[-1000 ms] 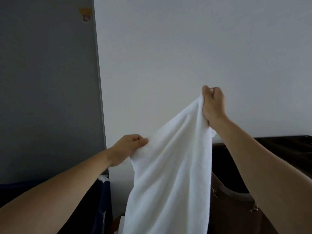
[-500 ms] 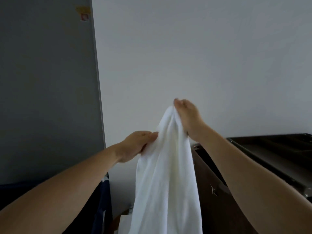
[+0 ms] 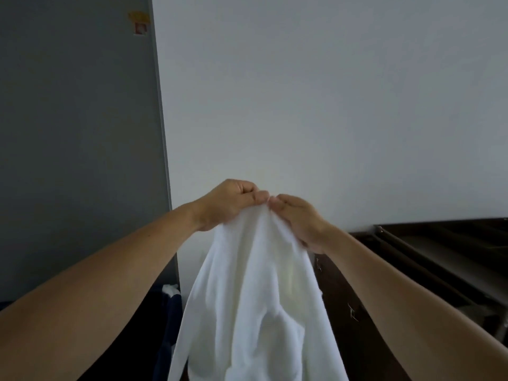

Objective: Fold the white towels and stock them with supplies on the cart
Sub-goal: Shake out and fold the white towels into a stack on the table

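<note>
Hanging straight down in front, white towel (image 3: pixel 255 312), top edge gathered. Pinched there by left hand (image 3: pixel 228 204), fingers curled on the cloth, and right hand (image 3: pixel 299 221), fingers clamped likewise, fingertips meeting. Dark cart (image 3: pixel 412 255) right; white wall (image 3: pixel 330 105) beyond.

towel (image 3: pixel 255 298): white terry cloth, matt | cart (image 3: pixel 439 251): dark, slightly glossy

White towel (image 3: pixel 255 298): plain terry cloth, suspended vertically, top edge gathered to 1 point, body hanging in loose folds beside the dark cart (image 3: pixel 439 243).
</note>
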Available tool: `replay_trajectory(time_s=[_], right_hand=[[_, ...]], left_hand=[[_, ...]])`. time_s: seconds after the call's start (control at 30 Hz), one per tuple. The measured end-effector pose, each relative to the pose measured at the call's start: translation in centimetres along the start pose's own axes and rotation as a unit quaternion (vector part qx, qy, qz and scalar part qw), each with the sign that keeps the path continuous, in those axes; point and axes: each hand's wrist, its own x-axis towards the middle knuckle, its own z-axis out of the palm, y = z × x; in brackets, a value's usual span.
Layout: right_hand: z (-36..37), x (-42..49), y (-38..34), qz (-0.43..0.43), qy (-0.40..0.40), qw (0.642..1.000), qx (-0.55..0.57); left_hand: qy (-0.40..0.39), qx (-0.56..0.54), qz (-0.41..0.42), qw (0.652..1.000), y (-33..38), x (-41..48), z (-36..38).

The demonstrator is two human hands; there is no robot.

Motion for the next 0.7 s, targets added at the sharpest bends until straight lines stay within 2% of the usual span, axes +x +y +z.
replay_trajectory(time_s=[0.07,0.17,0.2,0.3,0.43,0.5,0.6,0.7], right_hand=[[0.2,-0.4,0.0,0.004,0.004,1.000,-0.010],[-1.5,0.2,-1.2,0.003,0.081,0.995,0.062],[-2.0,0.5,-1.8,0.002,0.069,0.995,0.078],[-0.9,0.7,-2.2,0.015,-0.011,0.999,0.032],[2.2,-0.4,-0.2,0.082,-0.093,0.990,0.074],[2.7,-0.6,-0.1,0.074,-0.096,0.991,0.049],[2.7,0.4,-1.3,0.016,-0.012,0.998,-0.057],[2.0,1.9,-3.6,-0.044,0.121,0.992,-0.009]], left_hand=[[-0.016,0.006,-0.030,0.999,-1.1,-0.6,0.2],[0.009,-0.004,-0.085,0.996,-4.0,-1.9,0.4],[0.019,-0.017,-0.095,0.995,-4.8,-2.2,0.6],[0.059,-0.058,-0.086,0.993,-5.1,-2.2,1.3],[0.057,-0.020,-0.037,0.997,-3.5,-1.3,0.6],[0.050,-0.009,-0.040,0.998,-3.7,-1.4,0.1],[0.021,-0.039,-0.082,0.996,-4.9,-2.6,0.1],[-0.036,-0.110,-0.112,0.987,-6.7,-4.0,1.1]])
